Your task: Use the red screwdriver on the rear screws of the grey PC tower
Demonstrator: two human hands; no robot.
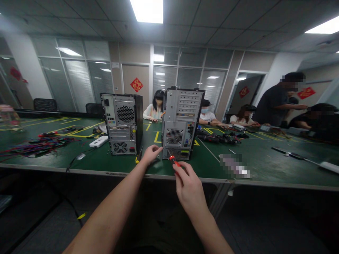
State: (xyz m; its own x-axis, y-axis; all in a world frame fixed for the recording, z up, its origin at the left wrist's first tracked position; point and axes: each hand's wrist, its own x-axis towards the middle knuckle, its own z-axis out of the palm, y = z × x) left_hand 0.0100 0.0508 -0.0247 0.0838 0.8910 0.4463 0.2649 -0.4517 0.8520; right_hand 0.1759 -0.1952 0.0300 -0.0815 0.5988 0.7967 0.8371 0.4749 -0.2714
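Note:
My right hand is wrapped round a red-handled screwdriver. Its thin shaft points up and left at the lower back panel of a computer tower; whether the tip touches a screw cannot be made out. Beside that tower's lower left edge is my left hand, fingers partly bent and stretched toward the case, with nothing visible in them. A second computer tower stands upright to the left, its back also facing me. Between the towers, a yellow-and-black screwdriver leans near the second tower's lower corner.
Bundled coloured wires and a white power strip lie left on the green table. Black cables are behind the right tower. A blurred-out object lies right. Several people sit or stand across the table.

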